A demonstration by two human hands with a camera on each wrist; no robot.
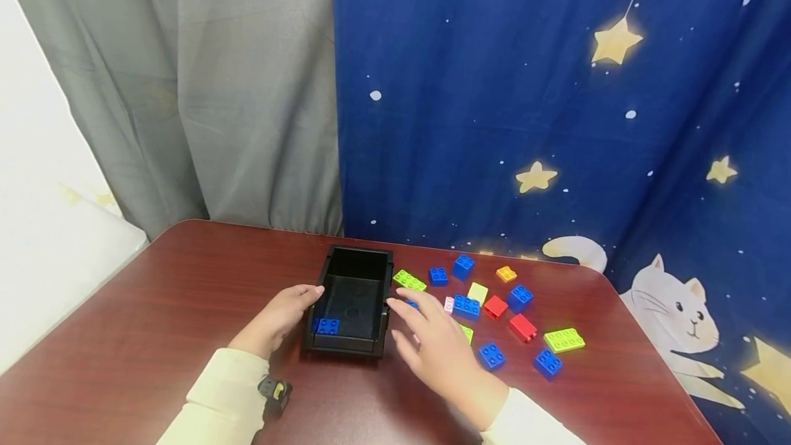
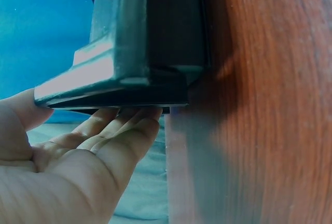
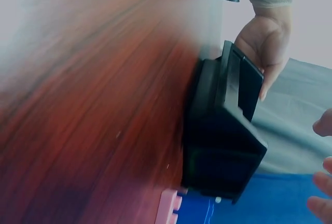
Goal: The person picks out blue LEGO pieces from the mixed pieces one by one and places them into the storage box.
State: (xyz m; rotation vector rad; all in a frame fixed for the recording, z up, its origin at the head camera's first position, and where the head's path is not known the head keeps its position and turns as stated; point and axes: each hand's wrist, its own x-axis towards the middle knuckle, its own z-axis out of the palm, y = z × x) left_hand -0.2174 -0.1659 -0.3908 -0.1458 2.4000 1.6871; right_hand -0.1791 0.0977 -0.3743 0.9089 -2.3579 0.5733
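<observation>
A black plastic bin (image 1: 343, 345) stands on the table, with a blue toy brick (image 1: 329, 326) lying in its near left corner. My left hand (image 1: 279, 316) grips the bin's left rim, the thumb on top and the fingers (image 2: 106, 125) against the outer side. To the right of the bin my right hand (image 1: 435, 349) hovers with spread, slightly bent fingers and nothing in them. Under and beyond it lie a pink brick (image 1: 449, 305) and a lime brick (image 1: 466, 333), each partly covered by the hand in the head view.
Loose bricks spread over the table's right side: a blue one (image 1: 491, 356), a red one (image 1: 522, 327), a long lime one (image 1: 564, 340), a small orange one (image 1: 507, 273) and several more. Grey (image 1: 259, 88) and blue (image 1: 463, 122) curtains hang behind the reddish-brown table (image 1: 204, 280).
</observation>
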